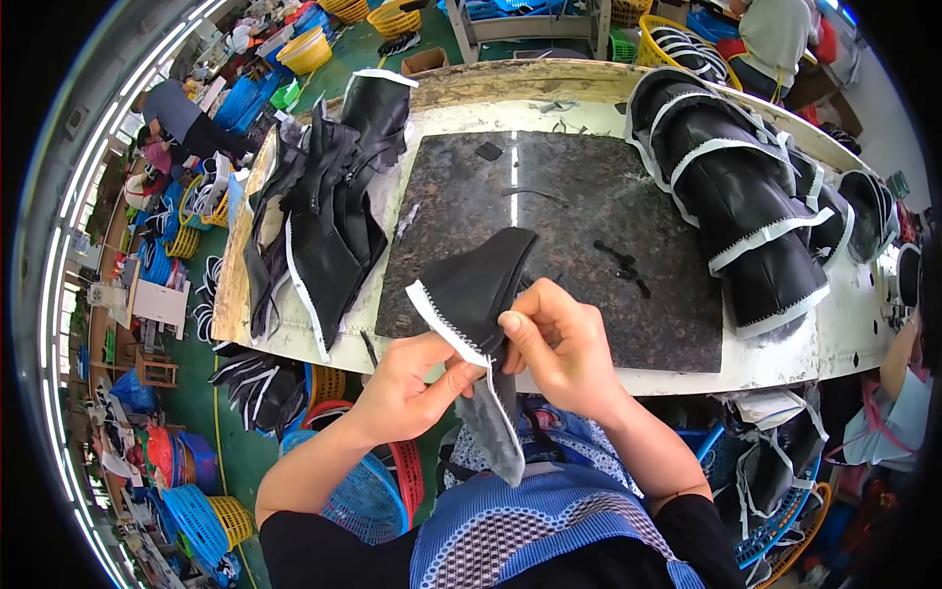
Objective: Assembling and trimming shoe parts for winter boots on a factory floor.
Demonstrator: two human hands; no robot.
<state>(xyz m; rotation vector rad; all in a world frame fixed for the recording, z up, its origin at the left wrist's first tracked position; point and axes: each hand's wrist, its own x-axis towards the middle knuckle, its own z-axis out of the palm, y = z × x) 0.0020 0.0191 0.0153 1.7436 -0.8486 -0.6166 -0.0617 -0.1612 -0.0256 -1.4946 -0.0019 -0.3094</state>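
Both hands hold a black boot upper (pixel 474 283) above the near edge of the table. A white, zigzag-stitched band runs along its left side, and grey fuzzy lining (pixel 491 432) hangs below. My left hand (pixel 412 386) pinches the upper at the white band. On its right edge, the thumb and fingers of my right hand (pixel 561 346) are closed; whether a small tool is between them is hidden. To the left lies a heap of flat black boot uppers (pixel 334 236) with white edging. At the right, several tube-shaped uppers (pixel 741 201) are stacked in overlapping layers.
A dark stone-like slab (pixel 549 187) covers the table's middle, with black scraps (pixel 623 265) on it. Beneath the near edge stand a blue basket (pixel 358 496) at left and another basket (pixel 756 540) at right. A person (pixel 182 113) bends at far left.
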